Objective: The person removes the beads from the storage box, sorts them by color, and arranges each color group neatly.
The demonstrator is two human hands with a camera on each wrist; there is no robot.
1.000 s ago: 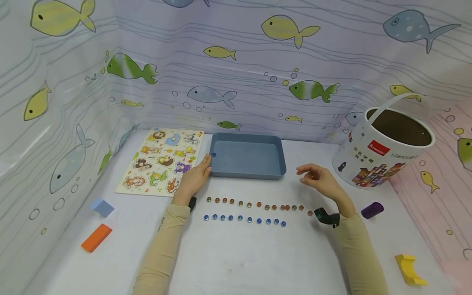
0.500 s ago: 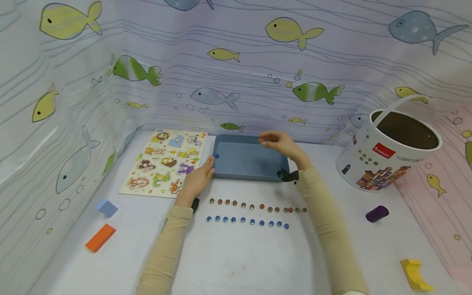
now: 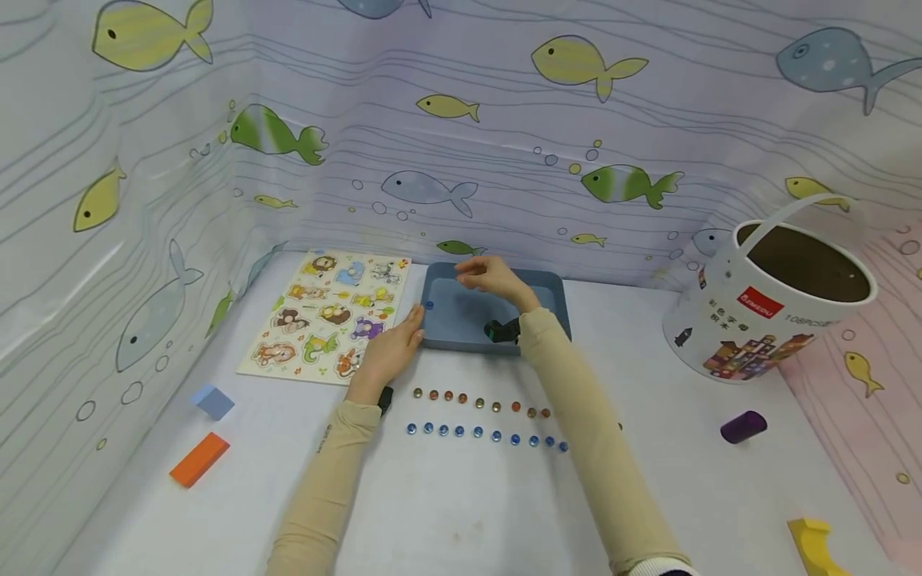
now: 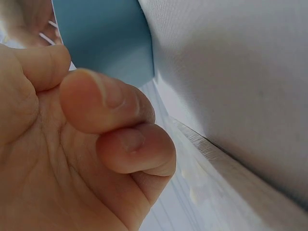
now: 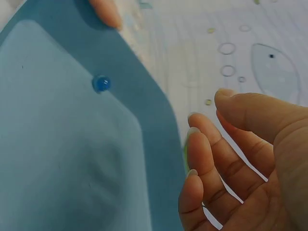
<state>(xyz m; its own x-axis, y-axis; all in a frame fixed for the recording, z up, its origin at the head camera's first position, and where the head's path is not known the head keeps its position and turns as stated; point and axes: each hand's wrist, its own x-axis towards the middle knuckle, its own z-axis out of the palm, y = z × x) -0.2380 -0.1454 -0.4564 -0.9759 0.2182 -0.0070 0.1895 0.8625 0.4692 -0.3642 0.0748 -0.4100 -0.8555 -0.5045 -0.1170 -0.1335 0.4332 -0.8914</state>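
My right hand [image 3: 493,280] hovers over the blue-grey tray [image 3: 497,346], its fingers loosely bent. The right wrist view shows thumb and fingers apart, with nothing between them. My left hand [image 3: 389,352] lies against the tray's left side, fingertips touching the outer wall near the rim. In the left wrist view some of its fingers [image 4: 137,149] bend loosely inward over a bare palm. One small blue glass bead [image 5: 101,83] sits inside the tray by its left wall. In front of the tray lie a row of reddish and amber beads [image 3: 463,398] and a row of blue beads [image 3: 479,432].
An animal puzzle board [image 3: 327,320] lies left of the tray. A white bucket [image 3: 763,312] stands at the right. Blocks lie around: light blue [image 3: 213,402], orange [image 3: 200,460], purple [image 3: 743,426] and yellow [image 3: 815,546]. A fish-print curtain [image 3: 504,160] hangs behind.
My right hand has moved left from beside the tray to above its middle; its forearm now covers the right end of the reddish row. The left hand stays at the tray. The head view shifts slightly.
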